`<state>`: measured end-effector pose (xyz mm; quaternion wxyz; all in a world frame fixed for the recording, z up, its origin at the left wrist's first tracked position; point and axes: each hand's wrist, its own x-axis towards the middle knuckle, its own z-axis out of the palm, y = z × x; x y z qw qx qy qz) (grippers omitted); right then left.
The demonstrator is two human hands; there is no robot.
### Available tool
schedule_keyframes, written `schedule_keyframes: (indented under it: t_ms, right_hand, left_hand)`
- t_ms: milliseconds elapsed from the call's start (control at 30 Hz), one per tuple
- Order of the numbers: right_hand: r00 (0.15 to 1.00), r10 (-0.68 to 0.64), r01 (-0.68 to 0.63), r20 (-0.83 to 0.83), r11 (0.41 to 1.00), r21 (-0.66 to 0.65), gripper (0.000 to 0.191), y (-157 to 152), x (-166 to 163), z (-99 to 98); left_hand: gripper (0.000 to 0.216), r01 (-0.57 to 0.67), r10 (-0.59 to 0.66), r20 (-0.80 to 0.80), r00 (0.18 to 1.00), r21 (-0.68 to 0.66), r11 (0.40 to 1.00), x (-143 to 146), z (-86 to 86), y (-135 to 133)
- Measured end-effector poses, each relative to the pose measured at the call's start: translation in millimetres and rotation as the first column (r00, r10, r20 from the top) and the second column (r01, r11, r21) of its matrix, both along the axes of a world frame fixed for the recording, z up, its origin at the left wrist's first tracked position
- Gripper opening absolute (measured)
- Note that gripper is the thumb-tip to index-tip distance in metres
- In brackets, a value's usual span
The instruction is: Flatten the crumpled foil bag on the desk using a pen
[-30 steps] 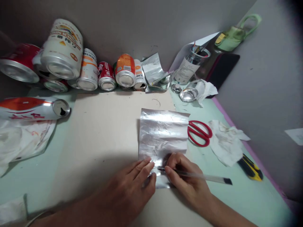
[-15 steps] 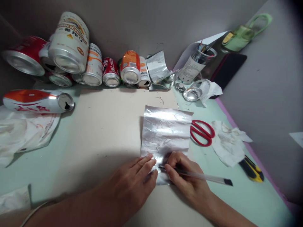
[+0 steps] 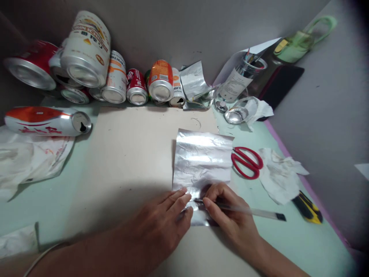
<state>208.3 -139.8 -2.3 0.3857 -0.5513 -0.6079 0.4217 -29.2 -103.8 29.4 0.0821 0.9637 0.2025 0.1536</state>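
A flat, crinkled sheet of silvery metal (image 3: 201, 157) lies on a beige cardboard mat (image 3: 129, 154). My left hand (image 3: 161, 227) rests flat on the sheet's near left corner, fingers stretched out and pressing it down. My right hand (image 3: 227, 215) is closed in a writing grip on a clear pen (image 3: 248, 211) with a black cap. The pen's tip touches the sheet near its lower edge, right beside my left fingertips.
Red-handled scissors (image 3: 246, 162) lie partly under the sheet's right edge. A crumpled tissue (image 3: 278, 175) and a yellow-black utility knife (image 3: 307, 207) lie to the right. Several drink cans (image 3: 115, 79) line the back wall; a jar of pens (image 3: 242, 75) stands behind. One can (image 3: 46, 121) lies at left.
The view has shifted slightly. Both hands stay on the sheet's near edge, with the pen tip moving only a little.
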Motion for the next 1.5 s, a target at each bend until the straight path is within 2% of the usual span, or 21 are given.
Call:
schedule_keyframes:
  t_ms: [200,433,667,867,1067,1233,1367,1500]
  right_hand:
    - [0.997,0.034,-0.036,0.073,0.999,0.033,0.023,0.0,-1.6,0.5]
    - [1.0,-0.007,0.006,0.027,0.999,0.032,0.023,-0.3,-2.5,1.5]
    - [0.997,0.036,-0.039,0.062,0.998,0.04,0.023,-1.4,0.4,-3.1]
    - [0.998,-0.007,0.003,0.057,0.997,0.071,0.022,-1.7,-1.7,-0.8]
    - [0.999,0.013,-0.015,0.051,0.999,0.049,0.024,-1.2,-1.7,0.2]
    - [0.998,-0.058,0.058,0.0,0.996,0.066,0.023,-4.7,-1.8,2.1]
    - [1.0,0.005,-0.003,-0.027,0.998,0.056,0.02,-7.6,-4.9,3.0]
    - [0.999,0.04,-0.041,0.029,0.998,0.047,0.021,-4.7,-7.5,0.6]
  left_hand:
    - [0.035,-0.017,0.017,0.028,0.999,0.006,1.0,1.1,0.7,1.3]
    - [0.038,-0.015,0.015,0.001,1.0,0.01,1.0,0.4,2.9,1.1]
    - [0.042,-0.029,0.028,0.028,0.999,0.033,0.999,1.9,3.6,1.5]
    - [0.04,-0.03,0.03,0.024,0.999,0.029,0.999,0.3,4.2,1.5]
    - [0.032,-0.027,0.027,0.02,0.999,-0.01,1.0,-0.7,3.6,0.8]
    - [0.033,-0.029,0.03,0.016,0.999,-0.015,0.999,-1.9,3.3,0.6]
    - [0.039,-0.03,0.03,0.007,1.0,0.026,0.999,-1.6,6.1,1.8]
    - [0.046,-0.024,0.024,0.003,1.0,0.024,0.999,-0.4,3.7,2.2]
